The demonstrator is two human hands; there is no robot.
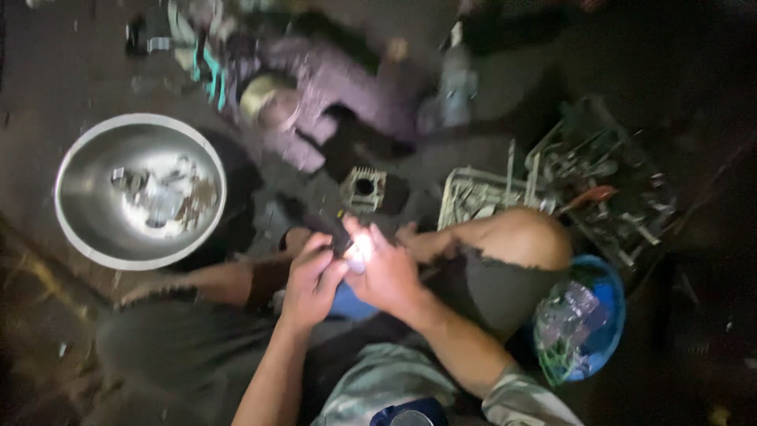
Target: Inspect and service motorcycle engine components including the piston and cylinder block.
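Seated on the floor (47,63), a person pinches a small dark part (341,235) between both hands, left hand (313,278) and right hand (386,272) closed around it above the knees; it looks light, rigid and best gripped by its sides. A steel bowl (79,170), a cylinder block (363,188) and tool crates (599,177) crowd close, leaving little room.

Dim, dirty concrete floor (71,71), lit only near the middle, dark at right.

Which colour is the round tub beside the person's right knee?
The tub is blue, seen best in the head view.
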